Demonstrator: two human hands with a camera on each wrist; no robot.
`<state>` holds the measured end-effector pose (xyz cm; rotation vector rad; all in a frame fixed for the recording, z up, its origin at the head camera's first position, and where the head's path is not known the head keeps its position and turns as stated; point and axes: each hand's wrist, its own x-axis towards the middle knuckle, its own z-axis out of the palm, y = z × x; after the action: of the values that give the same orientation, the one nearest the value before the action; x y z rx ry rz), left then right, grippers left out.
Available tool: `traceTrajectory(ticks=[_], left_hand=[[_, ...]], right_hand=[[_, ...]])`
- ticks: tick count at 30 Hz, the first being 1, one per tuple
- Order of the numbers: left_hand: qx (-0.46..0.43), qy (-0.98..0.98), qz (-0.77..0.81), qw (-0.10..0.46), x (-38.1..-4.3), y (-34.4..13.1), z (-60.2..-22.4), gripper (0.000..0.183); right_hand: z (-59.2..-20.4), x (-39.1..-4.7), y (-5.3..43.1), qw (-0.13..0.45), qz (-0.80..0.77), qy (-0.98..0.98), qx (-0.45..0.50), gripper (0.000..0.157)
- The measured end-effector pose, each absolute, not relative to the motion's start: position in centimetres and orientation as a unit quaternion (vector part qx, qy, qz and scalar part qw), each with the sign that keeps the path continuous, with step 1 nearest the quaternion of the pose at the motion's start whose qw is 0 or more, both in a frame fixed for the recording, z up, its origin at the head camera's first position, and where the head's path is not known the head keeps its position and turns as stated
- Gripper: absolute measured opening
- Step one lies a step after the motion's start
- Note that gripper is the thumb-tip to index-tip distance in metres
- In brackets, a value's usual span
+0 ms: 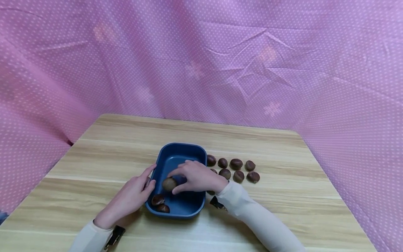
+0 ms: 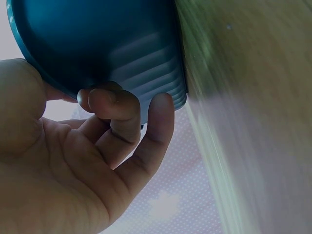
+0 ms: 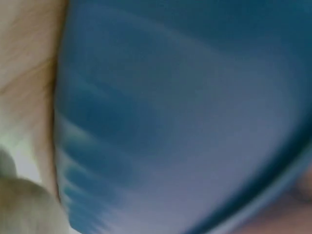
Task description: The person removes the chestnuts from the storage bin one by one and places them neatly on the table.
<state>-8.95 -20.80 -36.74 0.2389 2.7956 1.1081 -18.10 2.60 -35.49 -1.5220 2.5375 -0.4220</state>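
Note:
A deep blue rectangular container (image 1: 181, 161) stands on the table, its ribbed outer wall (image 2: 141, 63) large in the left wrist view. At its left side my left hand (image 1: 126, 199) grips the rim, with bent fingers (image 2: 161, 114) against the outer wall. My right hand (image 1: 199, 176) reaches in over the right rim and pinches a brown chestnut (image 1: 169, 184) between thumb and fingers. Two more chestnuts, one (image 1: 158, 200) above the other (image 1: 163, 208), lie in the near left corner. In the right wrist view the outer wall (image 3: 170, 97) hides the held chestnut.
Right of the container, several chestnuts (image 1: 236, 164) lie in rows on the wooden table (image 1: 283, 210); the right hand and wrist partly cover the nearest ones. One chestnut (image 3: 29, 209) shows blurred in the right wrist view. A pink dotted curtain (image 1: 201, 70) hangs behind the table and along its sides.

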Motion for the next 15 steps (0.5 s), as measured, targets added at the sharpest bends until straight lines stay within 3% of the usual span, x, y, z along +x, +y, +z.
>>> traceTrajectory(ticks=[15], left_hand=[[0.080,0.931,0.353,0.050,-9.1,-20.9,-36.7,0.056]], right_hand=[[-34.2,-17.9,9.1,0.033,-0.187,0.861,-0.471,0.046]])
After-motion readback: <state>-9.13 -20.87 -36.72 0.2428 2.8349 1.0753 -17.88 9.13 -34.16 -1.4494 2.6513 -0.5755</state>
